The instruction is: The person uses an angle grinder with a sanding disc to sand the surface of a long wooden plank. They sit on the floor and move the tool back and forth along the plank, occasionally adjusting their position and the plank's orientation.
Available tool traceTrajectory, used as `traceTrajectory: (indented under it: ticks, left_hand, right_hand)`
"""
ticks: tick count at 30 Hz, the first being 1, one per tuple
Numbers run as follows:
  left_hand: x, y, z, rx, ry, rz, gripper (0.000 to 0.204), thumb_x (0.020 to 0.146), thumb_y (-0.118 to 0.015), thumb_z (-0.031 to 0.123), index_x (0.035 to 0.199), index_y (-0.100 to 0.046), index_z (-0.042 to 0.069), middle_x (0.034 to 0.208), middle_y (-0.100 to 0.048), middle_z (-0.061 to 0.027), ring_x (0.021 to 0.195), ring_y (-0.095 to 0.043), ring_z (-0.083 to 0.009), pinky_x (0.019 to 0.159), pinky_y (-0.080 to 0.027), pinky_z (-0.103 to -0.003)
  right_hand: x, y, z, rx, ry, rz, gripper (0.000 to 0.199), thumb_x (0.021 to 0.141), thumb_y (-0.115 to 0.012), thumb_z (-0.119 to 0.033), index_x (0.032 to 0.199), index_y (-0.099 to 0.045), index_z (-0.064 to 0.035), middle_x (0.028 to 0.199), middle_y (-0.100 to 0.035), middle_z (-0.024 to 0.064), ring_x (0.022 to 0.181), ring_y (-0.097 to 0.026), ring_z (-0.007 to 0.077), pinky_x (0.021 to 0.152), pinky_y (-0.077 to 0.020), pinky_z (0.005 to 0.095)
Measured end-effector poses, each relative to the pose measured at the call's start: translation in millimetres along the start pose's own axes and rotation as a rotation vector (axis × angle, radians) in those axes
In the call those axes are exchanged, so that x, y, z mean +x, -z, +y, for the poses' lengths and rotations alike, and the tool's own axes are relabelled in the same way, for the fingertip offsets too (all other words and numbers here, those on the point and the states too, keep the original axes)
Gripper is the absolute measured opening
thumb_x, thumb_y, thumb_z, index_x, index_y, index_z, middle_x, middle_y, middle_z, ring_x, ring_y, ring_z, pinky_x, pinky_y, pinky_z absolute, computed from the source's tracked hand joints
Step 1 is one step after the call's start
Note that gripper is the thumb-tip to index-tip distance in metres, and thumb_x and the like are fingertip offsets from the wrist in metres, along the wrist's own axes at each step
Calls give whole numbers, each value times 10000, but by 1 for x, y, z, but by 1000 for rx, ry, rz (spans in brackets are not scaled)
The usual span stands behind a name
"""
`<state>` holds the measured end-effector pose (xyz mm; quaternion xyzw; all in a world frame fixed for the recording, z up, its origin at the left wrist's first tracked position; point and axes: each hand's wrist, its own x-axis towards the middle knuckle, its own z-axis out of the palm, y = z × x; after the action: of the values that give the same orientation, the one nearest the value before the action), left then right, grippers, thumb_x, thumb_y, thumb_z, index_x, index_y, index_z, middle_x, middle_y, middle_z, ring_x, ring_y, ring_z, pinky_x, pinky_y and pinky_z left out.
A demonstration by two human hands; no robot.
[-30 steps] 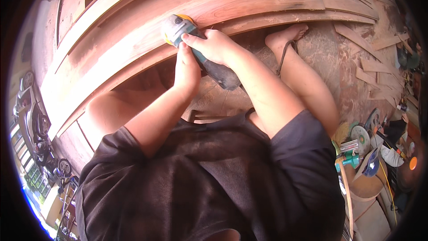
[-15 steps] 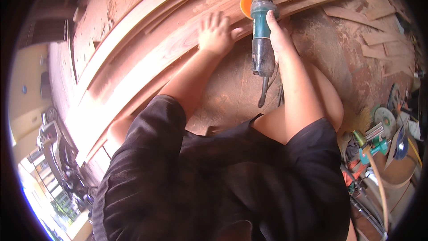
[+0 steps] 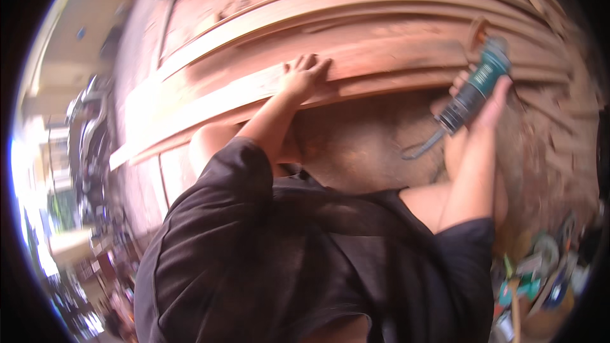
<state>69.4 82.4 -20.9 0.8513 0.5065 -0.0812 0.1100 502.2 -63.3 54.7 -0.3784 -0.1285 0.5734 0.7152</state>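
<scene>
R hand [image 3: 489, 111] grips grinder [image 3: 478, 89] | teal/blk body | disc [image 3: 477, 35] prob. orange, blurred

At twelve o'clock, the left hand [image 3: 305, 80] rests on a plank [image 3: 387, 51] among other boards [image 3: 267, 24]; at two, a grinder [image 3: 480, 82] sits in the right hand [image 3: 490, 111]; at four, tools [image 3: 540, 267] lie jumbled.
</scene>
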Motion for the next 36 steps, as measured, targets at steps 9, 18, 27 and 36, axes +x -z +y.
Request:
traceTrajectory:
  ticks: [9, 18, 27, 36]
  left_hand:
    - [-69, -51, -69, -82, 197, 89, 740, 1000, -650, 303, 1680, -377, 401, 1793, -276, -116, 1648, -243, -432, 1189, -291, -797]
    - [-69, -19, -25, -126, 93, 223, 733, 996, -699, 410, 1642, -442, 179, 1750, -328, -184, 1628, -268, -454, 1250, -293, -701]
    - [-62, 14, 145, -1183, -68, -114, 689, 1097, -556, 572, 1358, -676, -54, 1156, -775, -208, 1097, -742, -305, 995, -562, -431]
    - [1, 18, 141, -1642, 477, -378, 879, 1063, -532, 683, 1481, -546, -91, 1389, -663, -257, 1244, -685, -367, 1051, -559, -517]
  right_hand:
    - [-10, 43, 9, 71, -162, -547, 942, 911, -711, -732, 1462, -460, -11, 1291, -582, 160, 1150, -621, 310, 1017, -570, 473]
    - [-17, -5, 32, 62, -129, -486, 1062, 758, -853, -748, 1441, -460, -34, 1252, -549, 104, 1093, -585, 287, 910, -549, 424]
    - [-3, -53, 89, -456, -304, 6, 732, 998, -651, -699, 1255, -654, -13, 976, -743, 125, 774, -751, 260, 659, -636, 384]
    - [14, -67, 167, -687, -356, -50, 729, 1069, -648, -595, 1360, -647, 73, 1281, -716, 136, 1155, -659, 196, 1019, -515, 341]
